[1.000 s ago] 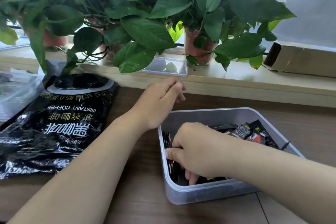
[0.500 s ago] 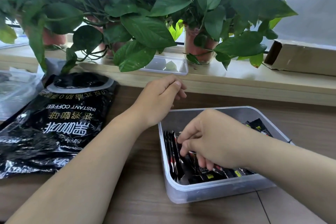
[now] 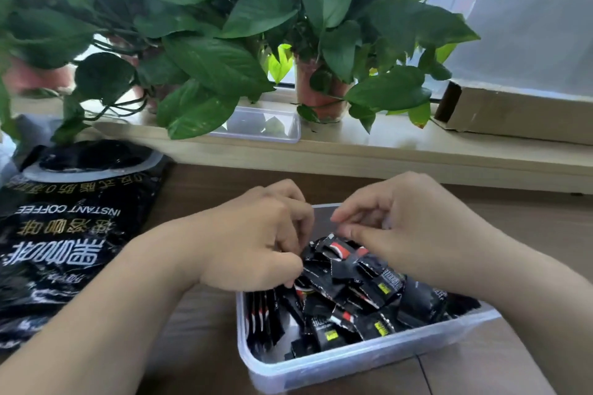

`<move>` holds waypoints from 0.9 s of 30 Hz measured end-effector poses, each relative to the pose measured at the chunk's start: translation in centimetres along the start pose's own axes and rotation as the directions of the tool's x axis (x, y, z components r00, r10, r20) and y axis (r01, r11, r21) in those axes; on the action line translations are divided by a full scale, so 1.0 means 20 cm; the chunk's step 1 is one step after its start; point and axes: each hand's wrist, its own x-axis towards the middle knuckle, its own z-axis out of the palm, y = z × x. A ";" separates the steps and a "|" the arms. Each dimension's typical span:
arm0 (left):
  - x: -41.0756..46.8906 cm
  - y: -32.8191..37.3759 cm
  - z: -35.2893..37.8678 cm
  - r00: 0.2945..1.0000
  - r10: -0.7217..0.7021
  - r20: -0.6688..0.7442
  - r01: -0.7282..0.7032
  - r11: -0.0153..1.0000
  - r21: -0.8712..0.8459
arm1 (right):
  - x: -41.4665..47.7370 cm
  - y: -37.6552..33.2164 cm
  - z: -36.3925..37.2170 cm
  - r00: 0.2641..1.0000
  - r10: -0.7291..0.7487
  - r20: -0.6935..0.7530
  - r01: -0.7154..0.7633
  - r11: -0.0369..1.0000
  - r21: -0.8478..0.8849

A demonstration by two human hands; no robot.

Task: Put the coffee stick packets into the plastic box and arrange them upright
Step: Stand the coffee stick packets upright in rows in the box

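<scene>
Handling: we judge the packets (image 3: pixel 349 295) light, thin and crinkly, with slick foil that slides packet on packet; best pinched by the flat crimped ends, a few at a time, since a loose grip would let them fan out.
Packets: we see most of them in a jumbled black heap filling the middle and right of the box (image 3: pixel 321 369), lying flat or tilted across each other.
Upright row: a few packets (image 3: pixel 263 317) stand on edge against the left wall of the box, so we reckon the arranging has only begun.
Left hand (image 3: pixel 253 240): fingers curled down into the heap at the box's left side, tips pinching among the packets; which packet we hold, we cannot tell.
Right hand (image 3: pixel 407 228): hovering over the far side of the heap, thumb and forefinger drawn close together; whether a packet is caught between them, we cannot tell.
Box: clear plastic, shallow, sitting on the wooden table (image 3: pixel 199 314) just before us.
Bag (image 3: pixel 67 234): a big black instant-coffee bag lies flat to the left of the box, apart from it.
Beyond: a clear lid (image 3: pixel 266 125) rests on the sill under leafy plants (image 3: pixel 205 42).
</scene>
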 end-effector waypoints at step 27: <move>0.03 -0.02 0.05 0.951 -0.270 -0.152 0.262 0.962 -0.072 | 0.03 0.04 0.13 0.959 0.214 0.187 -0.167 0.956 -0.239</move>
